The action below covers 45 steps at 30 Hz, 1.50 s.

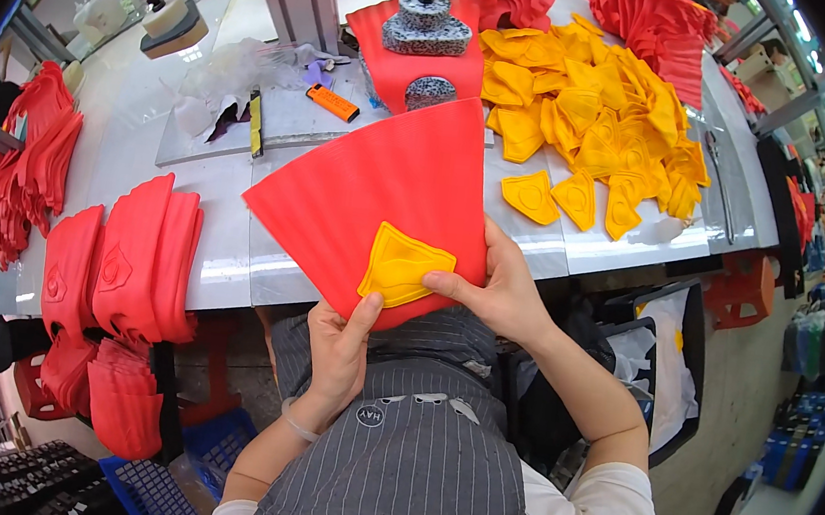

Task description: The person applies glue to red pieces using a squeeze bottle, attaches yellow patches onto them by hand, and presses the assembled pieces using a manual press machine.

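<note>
A red fan-shaped flexible sheet [381,174], wide at its far end, is held tilted over my lap at the table's front edge. On its narrow near end lies a yellow shield-shaped patch [402,264] with a raised border. My left hand [341,346] pinches the near edge, its thumb on the patch's lower left corner. My right hand [499,292] grips the right edge, thumb pressed on the patch's right corner. Both hands' other fingers are behind the sheet, mostly hidden.
A pile of yellow patches [599,106] covers the table's right side. Ahead, a speckled press pad [427,26] hangs above another red piece. An orange lighter [332,103] and a yellow cutter [256,123] lie left of it. Red pieces [146,260] drape over the front edge at left.
</note>
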{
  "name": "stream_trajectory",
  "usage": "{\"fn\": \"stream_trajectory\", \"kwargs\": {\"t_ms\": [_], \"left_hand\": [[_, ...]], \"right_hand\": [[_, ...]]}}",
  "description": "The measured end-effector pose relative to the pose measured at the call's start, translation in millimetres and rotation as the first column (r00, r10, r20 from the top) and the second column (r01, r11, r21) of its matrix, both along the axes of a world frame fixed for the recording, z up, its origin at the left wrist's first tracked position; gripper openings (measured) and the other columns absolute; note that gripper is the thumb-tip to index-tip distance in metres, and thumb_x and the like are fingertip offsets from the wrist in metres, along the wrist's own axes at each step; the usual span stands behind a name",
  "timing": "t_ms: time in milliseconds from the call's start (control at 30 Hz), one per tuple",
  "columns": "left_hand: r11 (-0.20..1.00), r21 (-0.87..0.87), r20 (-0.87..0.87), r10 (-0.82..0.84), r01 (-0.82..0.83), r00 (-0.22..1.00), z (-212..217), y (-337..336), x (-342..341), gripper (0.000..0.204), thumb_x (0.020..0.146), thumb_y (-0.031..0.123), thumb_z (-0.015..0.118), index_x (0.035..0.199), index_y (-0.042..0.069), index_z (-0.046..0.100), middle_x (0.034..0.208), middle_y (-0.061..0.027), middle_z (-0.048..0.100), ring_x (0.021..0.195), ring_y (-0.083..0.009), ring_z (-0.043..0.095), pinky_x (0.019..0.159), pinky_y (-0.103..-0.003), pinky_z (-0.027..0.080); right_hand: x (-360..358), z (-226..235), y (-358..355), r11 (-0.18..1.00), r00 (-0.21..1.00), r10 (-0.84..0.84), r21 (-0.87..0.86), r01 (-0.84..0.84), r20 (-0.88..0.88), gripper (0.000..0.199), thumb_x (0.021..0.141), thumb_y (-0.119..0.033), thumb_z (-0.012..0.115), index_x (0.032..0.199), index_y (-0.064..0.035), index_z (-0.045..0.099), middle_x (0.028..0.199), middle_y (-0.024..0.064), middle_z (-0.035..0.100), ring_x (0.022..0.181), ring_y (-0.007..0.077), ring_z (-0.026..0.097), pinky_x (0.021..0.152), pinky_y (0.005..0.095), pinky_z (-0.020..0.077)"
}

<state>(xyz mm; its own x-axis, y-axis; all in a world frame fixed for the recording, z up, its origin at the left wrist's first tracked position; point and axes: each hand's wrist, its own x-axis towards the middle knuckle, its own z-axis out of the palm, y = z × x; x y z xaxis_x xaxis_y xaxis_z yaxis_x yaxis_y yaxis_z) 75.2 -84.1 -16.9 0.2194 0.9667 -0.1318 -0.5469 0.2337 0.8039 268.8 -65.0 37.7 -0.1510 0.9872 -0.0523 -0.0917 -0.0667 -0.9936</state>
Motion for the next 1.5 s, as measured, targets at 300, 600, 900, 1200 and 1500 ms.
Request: {"fn": "stream_trajectory", "kwargs": {"t_ms": [300,600,900,1200,1500], "left_hand": [[0.99,0.045,-0.035,-0.13,0.131,0.991,11.2,17.3,-12.4,0.036,0.085,0.003,0.066,0.12,-0.003,0.055,0.114,-0.0103,0.063,0.105,-0.0166,0.061,0.095,-0.03,0.045],[0.998,0.058,0.006,-0.015,0.015,1.0,15.9,16.5,-8.3,0.046,0.083,0.001,0.068,0.125,-0.002,0.05,0.12,-0.01,0.06,0.112,-0.0173,0.057,0.098,-0.032,0.043],[0.998,0.037,0.053,-0.043,0.041,0.998,22.0,27.8,-11.7,0.046,0.084,0.004,0.066,0.126,-0.001,0.049,0.121,-0.0108,0.059,0.113,-0.0197,0.057,0.099,-0.033,0.043],[0.999,0.014,0.283,0.033,-0.039,0.958,23.7,40.0,-47.8,0.055,0.087,0.009,0.061,0.137,0.0,0.039,0.131,-0.0149,0.053,0.123,-0.0281,0.051,0.107,-0.042,0.038],[0.994,-0.111,0.3,0.026,0.008,0.954,7.2,42.4,-64.1,0.065,0.085,0.009,0.063,0.142,0.002,0.031,0.137,-0.0131,0.047,0.127,-0.0277,0.046,0.109,-0.042,0.036]], "right_hand": [[-4.2,2.3,0.5,0.99,0.987,-0.031,-0.144,0.009,-0.156,0.07,0.076,0.001,0.075,0.135,0.0025,0.037,0.127,0.0111,0.055,0.115,0.0166,0.055,0.099,0.0316,0.045],[-19.9,3.8,-2.5,1.0,0.999,-0.025,-0.005,0.025,-0.046,0.07,0.074,-0.001,0.077,0.133,0.0021,0.04,0.123,0.0102,0.057,0.113,0.0168,0.056,0.098,0.0321,0.0456],[-28.5,10.6,3.0,1.0,0.999,-0.016,0.022,0.017,-0.051,0.072,0.075,-0.002,0.077,0.134,0.0011,0.037,0.125,0.0108,0.055,0.116,0.0175,0.054,0.099,0.0318,0.0441],[5.5,40.4,145.2,0.717,0.886,-0.448,0.544,0.435,-0.119,0.037,0.096,-0.022,0.056,0.119,-0.0036,0.032,0.109,0.0149,0.061,0.092,0.0139,0.059,0.08,0.0255,0.0454],[-14.7,268.3,258.4,-0.214,0.6,-0.772,0.975,0.066,-0.21,0.037,0.085,-0.025,0.067,0.111,-0.0039,0.054,0.095,0.0136,0.062,0.095,0.0304,0.057,0.089,0.0386,0.0393]]}}
